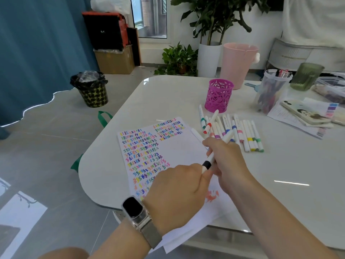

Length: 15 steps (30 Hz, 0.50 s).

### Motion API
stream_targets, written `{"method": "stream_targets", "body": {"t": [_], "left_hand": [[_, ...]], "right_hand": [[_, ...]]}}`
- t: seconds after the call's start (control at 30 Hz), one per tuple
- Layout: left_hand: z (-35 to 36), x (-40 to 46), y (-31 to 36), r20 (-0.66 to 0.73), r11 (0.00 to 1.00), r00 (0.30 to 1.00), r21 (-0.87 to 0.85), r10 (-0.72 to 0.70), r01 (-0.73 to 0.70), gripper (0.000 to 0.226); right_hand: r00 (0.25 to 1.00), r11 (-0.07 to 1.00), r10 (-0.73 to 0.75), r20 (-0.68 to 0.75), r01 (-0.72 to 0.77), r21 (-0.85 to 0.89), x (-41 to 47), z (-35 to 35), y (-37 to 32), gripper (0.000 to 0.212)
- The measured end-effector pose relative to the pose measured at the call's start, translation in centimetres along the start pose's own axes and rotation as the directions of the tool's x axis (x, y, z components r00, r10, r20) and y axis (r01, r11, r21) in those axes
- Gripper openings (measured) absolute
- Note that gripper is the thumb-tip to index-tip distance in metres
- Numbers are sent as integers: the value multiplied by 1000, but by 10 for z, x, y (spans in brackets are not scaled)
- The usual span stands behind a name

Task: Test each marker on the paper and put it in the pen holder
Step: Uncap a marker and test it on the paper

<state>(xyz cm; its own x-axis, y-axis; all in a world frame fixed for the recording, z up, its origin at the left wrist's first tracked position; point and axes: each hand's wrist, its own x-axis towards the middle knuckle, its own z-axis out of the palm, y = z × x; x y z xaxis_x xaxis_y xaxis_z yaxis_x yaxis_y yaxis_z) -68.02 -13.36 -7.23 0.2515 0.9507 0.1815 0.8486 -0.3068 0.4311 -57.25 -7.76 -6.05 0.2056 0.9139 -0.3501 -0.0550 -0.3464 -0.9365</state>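
Over the white paper (179, 148), which is covered in rows of coloured squiggles, both my hands hold one white marker with a black band (209, 162). My right hand (226, 161) grips its barrel. My left hand (177, 193), a watch on its wrist, pinches the cap end. Several more markers (240, 133) lie in a loose row on the table to the right of the paper. The magenta openwork pen holder (218, 95) stands behind them; I see no marker in it.
A clear tub of pens (270, 90), a green glass (307, 75), a phone (304, 113) on papers and a plastic box sit at the right of the white table (158, 94). On the floor stand a pink bin (239, 64), plants and a black bin (91, 88).
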Motion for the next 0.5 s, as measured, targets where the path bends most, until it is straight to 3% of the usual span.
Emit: {"method": "stream_targets", "body": {"t": [0.13,0.23,0.33,0.4,0.5], "left_hand": [[2,11,15,-78,969,994,-229,74,-90,38],[-3,15,23,61,911,998,-413,18,9,47],[-13,-5,31,266,921,962,-387,68,42,46],[-15,-25,25,361,958,932,-273,18,87,45],[-20,-26,5,259,993,961,-35,-99,112,42]], "right_hand": [[999,997,25,-42,-22,70,13,-4,-9,26],[999,995,36,-37,-32,94,17,-9,-12,22],[978,930,119,-169,-50,365,43,-51,-28,25],[946,887,137,-294,15,462,61,-91,-37,21],[965,907,60,-254,53,418,75,-114,-28,28]]}}
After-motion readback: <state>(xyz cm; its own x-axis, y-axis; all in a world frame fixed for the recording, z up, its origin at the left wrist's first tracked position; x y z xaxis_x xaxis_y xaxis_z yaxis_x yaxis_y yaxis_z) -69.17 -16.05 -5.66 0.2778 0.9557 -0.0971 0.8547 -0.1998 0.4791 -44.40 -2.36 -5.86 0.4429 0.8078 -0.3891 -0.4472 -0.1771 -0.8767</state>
